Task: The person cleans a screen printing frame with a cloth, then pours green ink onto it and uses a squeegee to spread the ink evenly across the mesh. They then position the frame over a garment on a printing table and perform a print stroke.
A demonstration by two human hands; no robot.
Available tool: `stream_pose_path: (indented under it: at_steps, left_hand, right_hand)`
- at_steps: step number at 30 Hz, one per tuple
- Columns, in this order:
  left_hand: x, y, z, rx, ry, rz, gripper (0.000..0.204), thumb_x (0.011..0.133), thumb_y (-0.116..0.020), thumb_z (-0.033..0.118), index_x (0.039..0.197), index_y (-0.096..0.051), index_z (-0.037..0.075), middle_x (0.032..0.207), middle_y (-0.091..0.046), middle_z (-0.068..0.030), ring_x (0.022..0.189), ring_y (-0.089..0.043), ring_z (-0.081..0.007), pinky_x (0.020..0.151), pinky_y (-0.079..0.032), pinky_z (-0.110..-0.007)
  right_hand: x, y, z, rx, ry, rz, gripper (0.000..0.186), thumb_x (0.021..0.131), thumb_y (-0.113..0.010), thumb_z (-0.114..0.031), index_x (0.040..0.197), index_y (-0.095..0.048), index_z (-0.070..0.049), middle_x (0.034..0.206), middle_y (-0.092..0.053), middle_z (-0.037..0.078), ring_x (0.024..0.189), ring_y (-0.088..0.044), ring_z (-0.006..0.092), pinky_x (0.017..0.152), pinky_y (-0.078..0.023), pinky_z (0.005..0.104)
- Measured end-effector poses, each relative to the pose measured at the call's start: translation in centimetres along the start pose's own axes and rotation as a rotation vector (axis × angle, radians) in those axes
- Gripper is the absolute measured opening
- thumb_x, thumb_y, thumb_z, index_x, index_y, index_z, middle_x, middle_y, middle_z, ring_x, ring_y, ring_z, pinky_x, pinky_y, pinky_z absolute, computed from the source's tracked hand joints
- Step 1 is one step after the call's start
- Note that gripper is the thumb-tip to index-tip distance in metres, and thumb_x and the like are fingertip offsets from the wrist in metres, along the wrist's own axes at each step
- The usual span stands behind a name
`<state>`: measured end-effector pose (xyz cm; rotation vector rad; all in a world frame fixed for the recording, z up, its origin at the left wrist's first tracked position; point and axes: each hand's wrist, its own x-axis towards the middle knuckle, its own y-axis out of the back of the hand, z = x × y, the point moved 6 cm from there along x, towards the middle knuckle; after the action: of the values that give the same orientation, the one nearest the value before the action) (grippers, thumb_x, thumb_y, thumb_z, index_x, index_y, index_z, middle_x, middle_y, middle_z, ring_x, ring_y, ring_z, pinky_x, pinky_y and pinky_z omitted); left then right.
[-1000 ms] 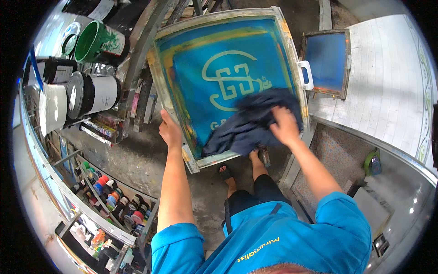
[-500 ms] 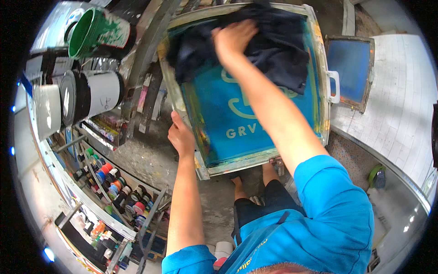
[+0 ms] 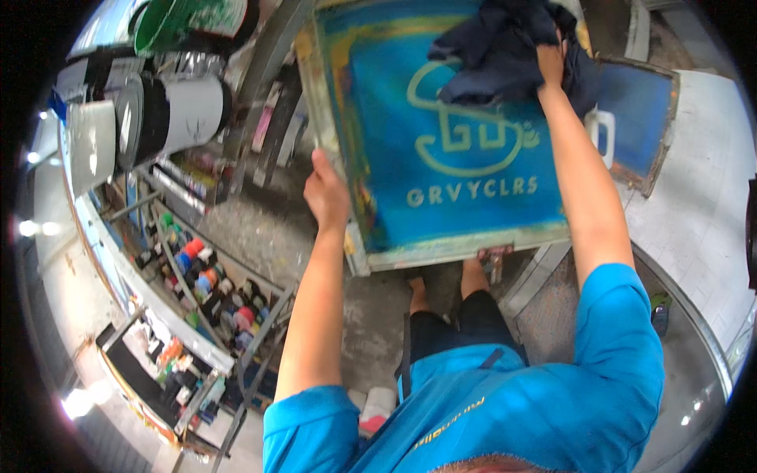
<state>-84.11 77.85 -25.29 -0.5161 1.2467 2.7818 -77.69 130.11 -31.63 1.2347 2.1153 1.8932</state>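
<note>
A screen-printing screen (image 3: 465, 252) lies before me, with a pale wooden-looking frame, blue mesh and a light stencil of a logo and lettering. My left hand (image 3: 326, 191) is closed on its left edge, thumb up, the other fingers partly hidden. At the upper right of the mesh, my right hand (image 3: 551, 69) grips a bunched dark navy cloth (image 3: 497, 51), which lies over part of the mesh and the right rim. Folds of the cloth hide some fingers. A white handle (image 3: 604, 138) is on the right side, beside my right forearm.
Another blue screen (image 3: 631, 110) leans at the right by a white tiled surface (image 3: 694, 158). To the left stand a green-stained bucket (image 3: 189, 27), a black-and-white tub (image 3: 193, 114) and a white container (image 3: 91, 146). Several small bottles (image 3: 209, 280) fill a rack at lower left.
My right hand has swept the cloth rightward, baring the upper left mesh and more of the stencil. The cloth is more bunched now. My left hand stays on the edge; the view has shifted.
</note>
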Motion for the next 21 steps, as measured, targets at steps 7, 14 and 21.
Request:
stream_pose_path:
  at_steps: [7, 14, 21]
  left_hand:
    - [0.9, -0.3, -1.7, -0.048, -0.021, -0.042, 0.091, 0.103, -0.033, 0.071, 0.088, -0.071, -0.011, 0.087, -0.070, -0.0308, 0.086, -0.066, -0.0449, 0.083, -0.047, -0.052]
    - [1.6, -0.8, -2.3, -0.110, 0.141, -0.070, 0.098, 0.099, -0.031, 0.076, 0.111, -0.072, -0.013, 0.112, -0.071, -0.0342, 0.117, -0.065, -0.0483, 0.100, -0.047, -0.050]
    - [-0.1, -0.4, -0.9, -0.056, 0.067, -0.064, 0.091, 0.103, -0.029, 0.070, 0.101, -0.075, -0.009, 0.104, -0.072, -0.0326, 0.105, -0.067, -0.0477, 0.094, -0.048, -0.050]
  right_hand:
    - [-11.0, -2.0, -29.2, -0.136, 0.308, -0.409, 0.057, 0.098, -0.056, -0.037, 0.143, -0.055, -0.001, 0.154, -0.046, 0.022, 0.145, -0.038, 0.0412, 0.123, -0.026, 0.0533]
    - [-29.8, 12.6, -26.6, 0.481, 0.151, -1.189, 0.055, 0.084, -0.062, -0.014, 0.136, -0.062, 0.003, 0.152, -0.050, 0.024, 0.148, -0.038, 0.0377, 0.122, -0.032, 0.0460]
    - [-27.6, 16.5, 1.3, 0.741, -0.818, -0.518, 0.051, 0.101, -0.056, -0.027, 0.145, -0.053, -0.001, 0.151, -0.054, 0.018, 0.136, -0.052, 0.0339, 0.118, -0.036, 0.0423]
